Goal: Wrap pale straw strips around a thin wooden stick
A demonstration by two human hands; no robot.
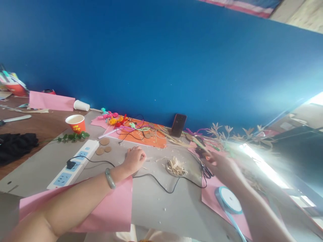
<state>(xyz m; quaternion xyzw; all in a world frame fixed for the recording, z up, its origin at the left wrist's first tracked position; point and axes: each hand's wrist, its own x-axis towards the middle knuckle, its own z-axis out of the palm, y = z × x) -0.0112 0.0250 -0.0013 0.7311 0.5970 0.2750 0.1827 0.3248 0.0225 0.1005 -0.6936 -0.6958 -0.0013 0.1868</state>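
My left hand (135, 159) rests closed on the grey mat, fingers curled; whatever is under or inside it is hidden. A greenish bangle circles that wrist. To its right, a small round dish (175, 167) holds a heap of pale shredded strips. My right hand (217, 164) is over the clutter at the right, its fingers bent together near a tan strip (199, 144) and a dark item. They are blurred, and I cannot make out what is in them. Black-handled scissors (207, 171) lie just below that hand. A blue ribbon roll (230, 199) sits on pink paper nearer me.
A white power strip (75, 164) with a black cord lies at left, near wooden discs (104, 141) and a red paper cup (76, 123). A phone (179, 125) leans against the blue wall. Colourful yarn lies on orange paper (158, 141). Pale dried stems (227, 134) stand at right.
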